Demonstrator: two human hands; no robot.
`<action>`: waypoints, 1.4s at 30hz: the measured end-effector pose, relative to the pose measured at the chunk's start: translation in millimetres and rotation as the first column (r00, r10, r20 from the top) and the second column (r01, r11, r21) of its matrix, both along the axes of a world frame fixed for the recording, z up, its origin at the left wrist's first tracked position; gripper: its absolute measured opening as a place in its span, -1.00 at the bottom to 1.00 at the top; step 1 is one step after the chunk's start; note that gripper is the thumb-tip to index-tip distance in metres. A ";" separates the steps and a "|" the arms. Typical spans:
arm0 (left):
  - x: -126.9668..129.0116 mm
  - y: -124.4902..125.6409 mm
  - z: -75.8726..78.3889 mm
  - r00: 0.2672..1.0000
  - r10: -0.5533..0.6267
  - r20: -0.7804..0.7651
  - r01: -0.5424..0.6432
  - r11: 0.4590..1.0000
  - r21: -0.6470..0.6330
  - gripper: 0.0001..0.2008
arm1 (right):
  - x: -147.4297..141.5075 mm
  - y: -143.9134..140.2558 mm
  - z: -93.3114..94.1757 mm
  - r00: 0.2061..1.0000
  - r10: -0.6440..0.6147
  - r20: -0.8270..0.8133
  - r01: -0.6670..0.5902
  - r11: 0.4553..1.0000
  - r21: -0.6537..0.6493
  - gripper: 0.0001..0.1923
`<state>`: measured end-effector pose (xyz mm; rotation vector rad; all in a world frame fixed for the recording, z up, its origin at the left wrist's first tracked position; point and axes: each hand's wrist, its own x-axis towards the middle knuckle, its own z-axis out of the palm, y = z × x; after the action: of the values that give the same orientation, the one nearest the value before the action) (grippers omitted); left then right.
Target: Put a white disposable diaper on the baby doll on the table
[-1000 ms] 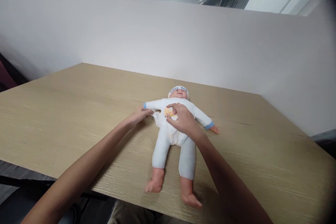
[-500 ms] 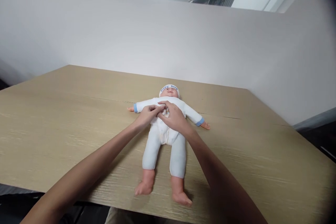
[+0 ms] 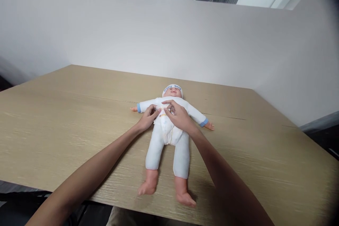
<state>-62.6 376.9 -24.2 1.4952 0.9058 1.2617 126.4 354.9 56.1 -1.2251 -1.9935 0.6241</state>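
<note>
A baby doll (image 3: 169, 141) in a white suit with blue cuffs and a white headband lies on its back on the wooden table (image 3: 66, 113), head away from me and arms spread. My left hand (image 3: 147, 118) pinches the suit's fabric at the doll's chest from the left. My right hand (image 3: 178, 116) rests on the chest from the right, its fingers pinching the same front fabric. The two hands' fingertips almost meet over the chest. The doll's bare feet point towards me near the table's front edge.
A white partition wall (image 3: 169, 39) stands along the table's far edge and right side. The table's front edge runs just below the doll's feet. Dark floor shows at the left and right.
My left hand came in from the doll's outstretched arm to its chest and now pinches the fabric beside my right hand. The yellow patch on the chest is now covered.
</note>
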 end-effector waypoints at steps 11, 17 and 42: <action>-1.2 -42.9 24.4 0.941 0.329 -0.084 -0.312 0.936 0.165 -0.77 | 1.5 -23.2 4.7 0.986 -0.143 -0.087 0.164 0.931 0.328 -0.62; -21.8 -116.9 48.2 0.800 -0.013 -0.599 0.308 0.866 0.393 -0.74 | 20.9 -126.9 -3.3 0.998 0.054 -0.014 -0.052 0.989 0.141 -0.90; -4.5 -98.9 19.3 0.793 0.134 -0.595 0.088 0.940 0.329 -0.71 | 34.1 -128.1 -42.4 0.953 -0.176 0.248 0.155 0.983 0.102 -0.82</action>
<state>-67.1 278.0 -4.9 2.2573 1.1551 0.9818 160.6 226.8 13.7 -1.4654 -2.0731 0.3096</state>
